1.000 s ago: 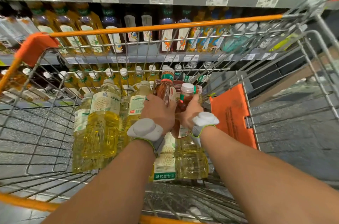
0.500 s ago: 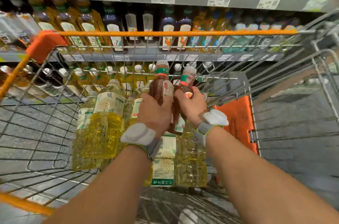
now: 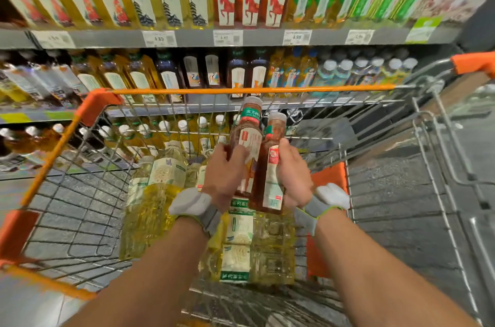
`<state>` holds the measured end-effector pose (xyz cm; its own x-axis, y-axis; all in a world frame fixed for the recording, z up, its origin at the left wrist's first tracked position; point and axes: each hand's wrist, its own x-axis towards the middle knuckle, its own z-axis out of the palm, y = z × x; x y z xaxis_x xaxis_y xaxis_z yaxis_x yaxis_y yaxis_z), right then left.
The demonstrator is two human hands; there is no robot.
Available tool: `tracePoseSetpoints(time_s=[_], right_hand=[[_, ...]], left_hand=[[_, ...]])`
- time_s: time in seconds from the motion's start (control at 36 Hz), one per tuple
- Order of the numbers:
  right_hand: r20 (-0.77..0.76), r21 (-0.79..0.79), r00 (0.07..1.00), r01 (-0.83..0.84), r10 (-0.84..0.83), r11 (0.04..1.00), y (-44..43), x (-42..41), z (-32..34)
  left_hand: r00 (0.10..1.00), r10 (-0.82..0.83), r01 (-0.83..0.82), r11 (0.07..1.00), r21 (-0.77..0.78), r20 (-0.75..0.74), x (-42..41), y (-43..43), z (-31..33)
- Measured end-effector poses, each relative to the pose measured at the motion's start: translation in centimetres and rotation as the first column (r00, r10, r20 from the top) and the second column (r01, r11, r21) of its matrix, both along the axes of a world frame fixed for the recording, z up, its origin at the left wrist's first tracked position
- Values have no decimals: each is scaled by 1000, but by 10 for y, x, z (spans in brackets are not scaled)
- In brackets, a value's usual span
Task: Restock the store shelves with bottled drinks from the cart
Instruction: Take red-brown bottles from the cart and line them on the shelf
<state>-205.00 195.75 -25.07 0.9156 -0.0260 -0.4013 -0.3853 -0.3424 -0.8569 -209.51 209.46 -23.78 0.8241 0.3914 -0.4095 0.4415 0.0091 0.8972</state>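
Two reddish-brown tea bottles are held upright above the cart, side by side and touching. My left hand [image 3: 223, 175] grips the left bottle [image 3: 247, 136] round its body. My right hand [image 3: 293, 175] grips the right bottle [image 3: 269, 171]. Both have white caps and pale labels. Below them several yellow drink bottles [image 3: 160, 192] stand and lie in the wire cart [image 3: 75, 203]. The store shelves [image 3: 187, 38] rise just beyond the cart's far rim.
The shelves are packed with yellow, red-brown, dark and green bottles, with price tags [image 3: 159, 38] along the edges. The cart's orange front bar [image 3: 241, 90] crosses in front of the middle shelf. An orange child-seat flap [image 3: 329, 179] is at the right. A second cart [image 3: 460, 166] stands to the right.
Both hands have lifted the two brown bottles up out of the cart, from among the yellow bottles to near the front bar. The view has tilted up toward the shelves.
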Motion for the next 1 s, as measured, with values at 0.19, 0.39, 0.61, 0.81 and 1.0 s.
tracePoseSetpoints(time_s=[0.19,0.39,0.61,0.81,1.0], right_hand=[[-273,485,936,333,-222,808,2,-2,82],[15,545,997,57,-78,837,-2,-8,156],[175,415,970,82,-168,906,-12,-18,219],[160,454,968,103,-195,885,-27,-12,271],[15,780,997,33,-72,625,-29,-12,321]], left_hand=[[995,-68,66,997,31,70,10,3,70],[985,-102,103,995,6,139,12,4,149],[983,-62,65,998,-10,173,10,-6,216],[980,-83,101,991,-88,183,3,-10,267],[963,-105,179,938,-298,247,7,-15,306]])
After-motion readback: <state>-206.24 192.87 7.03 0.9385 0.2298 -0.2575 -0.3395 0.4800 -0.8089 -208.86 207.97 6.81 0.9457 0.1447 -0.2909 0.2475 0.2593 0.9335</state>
